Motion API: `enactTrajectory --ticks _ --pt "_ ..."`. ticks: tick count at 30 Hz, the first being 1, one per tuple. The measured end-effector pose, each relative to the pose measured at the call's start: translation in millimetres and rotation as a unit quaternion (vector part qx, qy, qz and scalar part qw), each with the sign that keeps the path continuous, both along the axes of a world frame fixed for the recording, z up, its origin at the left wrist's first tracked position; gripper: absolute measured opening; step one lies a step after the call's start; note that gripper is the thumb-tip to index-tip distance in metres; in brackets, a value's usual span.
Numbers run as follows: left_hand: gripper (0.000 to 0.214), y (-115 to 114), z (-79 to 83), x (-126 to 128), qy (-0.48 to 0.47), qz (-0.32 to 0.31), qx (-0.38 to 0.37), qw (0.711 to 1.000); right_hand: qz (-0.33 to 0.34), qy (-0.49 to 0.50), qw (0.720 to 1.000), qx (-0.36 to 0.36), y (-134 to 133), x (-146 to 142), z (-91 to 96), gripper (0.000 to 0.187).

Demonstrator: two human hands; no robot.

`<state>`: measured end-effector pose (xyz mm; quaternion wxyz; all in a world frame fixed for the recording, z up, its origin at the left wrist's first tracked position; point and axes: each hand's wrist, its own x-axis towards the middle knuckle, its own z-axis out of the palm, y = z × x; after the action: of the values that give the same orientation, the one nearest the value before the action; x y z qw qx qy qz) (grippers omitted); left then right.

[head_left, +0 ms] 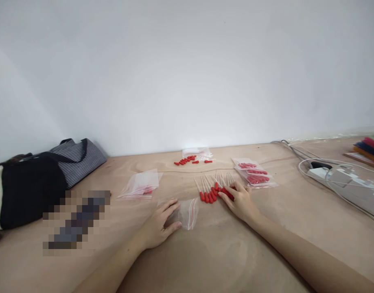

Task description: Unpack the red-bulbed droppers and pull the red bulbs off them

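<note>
My left hand [162,224] lies on a clear zip bag [188,213] with a red line along its mouth, its thumb and fingers apart. To its right is a row of droppers [208,196], thin pale tubes with red bulbs, lying with the bulbs toward me. My right hand [240,200] has its fingers and thumb closed around the bulbs at the right side of this row; the fingers partly cover them. Several filled bags [255,174] of red bulbs overlap just beyond my right hand.
Near the wall lie loose red bulbs [183,161], thin pale tubes [206,156] and a bag. More clear bags [142,184] are stacked at the left. A striped and black bag [40,183] and a blurred dark object [79,219] lie farther left. A power strip [345,185] with cables is at right.
</note>
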<state>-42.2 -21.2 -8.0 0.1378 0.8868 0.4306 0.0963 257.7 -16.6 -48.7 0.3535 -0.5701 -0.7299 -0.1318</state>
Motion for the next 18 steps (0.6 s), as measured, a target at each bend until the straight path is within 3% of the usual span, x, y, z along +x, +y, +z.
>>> enactTrajectory --ticks 4,8,14,18 --pt "0.056 3 -6.8 -3 -0.010 -0.006 0.074 0.997 -0.026 -0.029 0.999 0.033 -7 -1 7.1 0.034" --pt "0.061 -2 -5.9 1 -0.009 -0.039 0.150 0.988 -0.003 -0.049 0.998 0.038 -15 -3 14.0 0.031" --pt "0.060 -17 8.7 12 0.070 -0.090 0.015 0.993 0.048 -0.037 0.998 0.033 -24 -11 16.5 0.026" --pt "0.069 -17 6.0 18 0.069 -0.050 0.030 0.996 0.064 -0.037 0.996 0.041 -26 -15 15.5 0.023"
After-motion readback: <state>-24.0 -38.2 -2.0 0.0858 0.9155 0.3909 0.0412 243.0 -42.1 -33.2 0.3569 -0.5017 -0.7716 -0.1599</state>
